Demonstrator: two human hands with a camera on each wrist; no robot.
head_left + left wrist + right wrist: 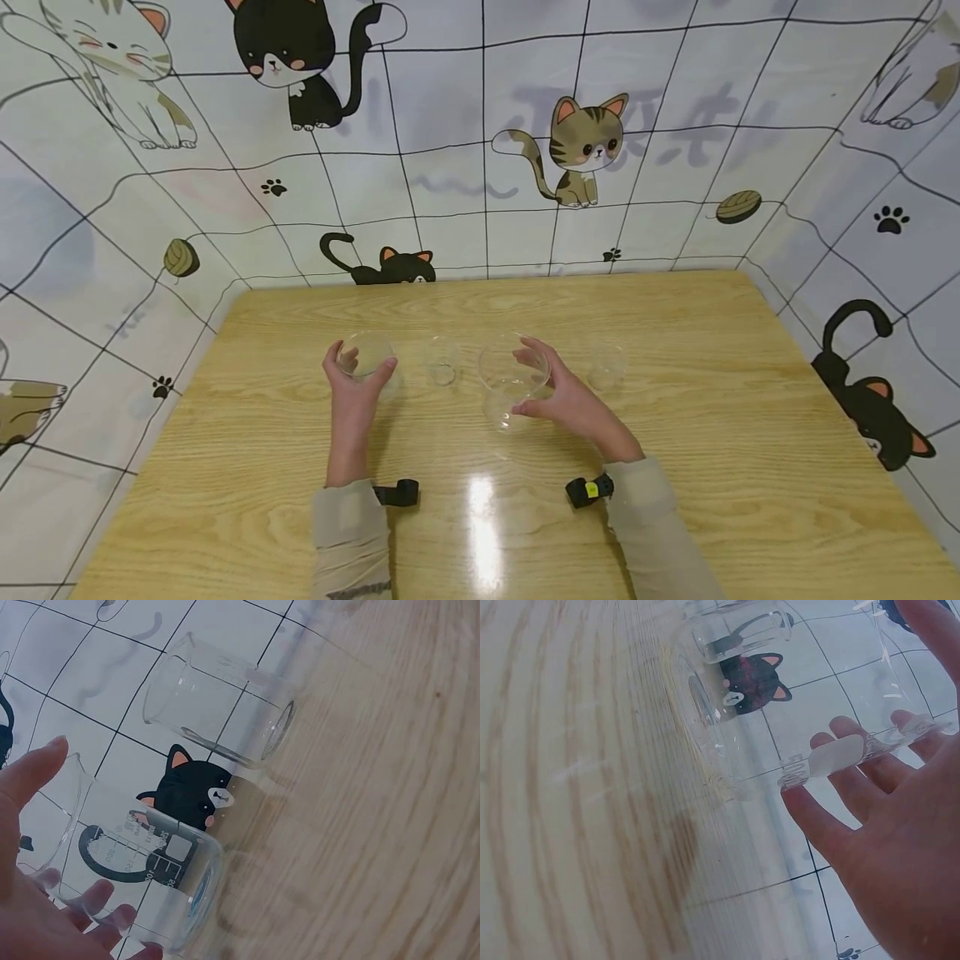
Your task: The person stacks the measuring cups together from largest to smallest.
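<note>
Head view, centre: gripping step; left hand (354,400) curled round clear glass beaker (369,353), right hand (564,397) round wider clear glass beaker (504,377); next likely needs steadiness.

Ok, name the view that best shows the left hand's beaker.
Left wrist: the beaker appears large, side-on, its printed scale visible. The head view shows it small, from above, scale not discernible; in the right wrist view, I can't identify it surely.

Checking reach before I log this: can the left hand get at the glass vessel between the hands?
Probably not directly: the left hand grips a beaker, though nothing visible stands between it and that glass vessel.
</note>
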